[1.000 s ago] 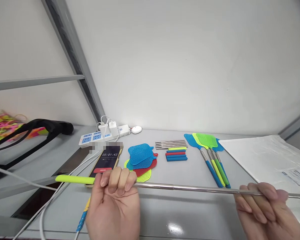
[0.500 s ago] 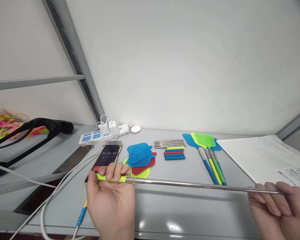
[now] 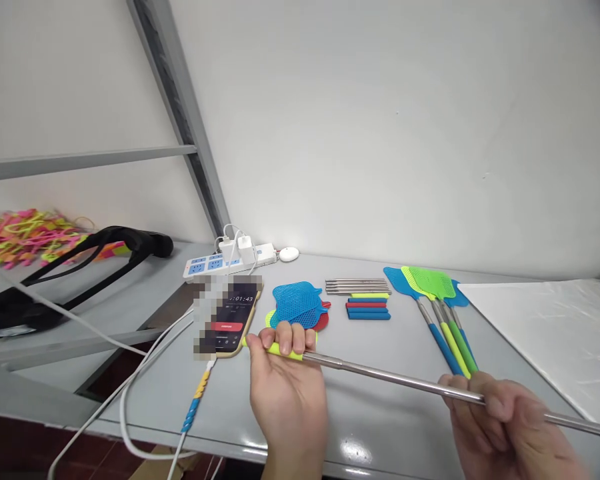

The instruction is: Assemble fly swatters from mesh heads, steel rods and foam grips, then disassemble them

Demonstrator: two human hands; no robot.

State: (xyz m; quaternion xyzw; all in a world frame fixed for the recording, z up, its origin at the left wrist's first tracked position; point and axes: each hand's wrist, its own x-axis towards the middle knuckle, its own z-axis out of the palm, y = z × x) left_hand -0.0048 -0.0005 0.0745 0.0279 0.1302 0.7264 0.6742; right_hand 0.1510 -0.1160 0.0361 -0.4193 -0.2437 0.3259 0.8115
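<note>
- Far left, a jumble of pink, orange and yellow pieces lies behind a black frame, too cut off to name surely.
- The power strip sits near the wall with chargers plugged in; the phone lies face up nearby, probably so its running timer can be read.
- The left hand, palm up, has its fingers curled firmly around the yellow-green sleeve, which seems to serve as the anchored end.
- Just beyond it, mesh swatter heads overlap in a stack, blue uppermost, which likely saves room.
- From the sleeve the steel rod slants down to the right above the grey table, steadied at two points by the hands.
- Behind it, spare rods lie side by side, with loose sleeves in a row just in front; each kind appears grouped for easy picking.
- The right hand is closed on the rod, thumb and fingers pinching it, which should keep it in line; the rod runs on past the frame's edge.
- Four assembled swatters fan out with handles towards the person, beside a white package.
</note>
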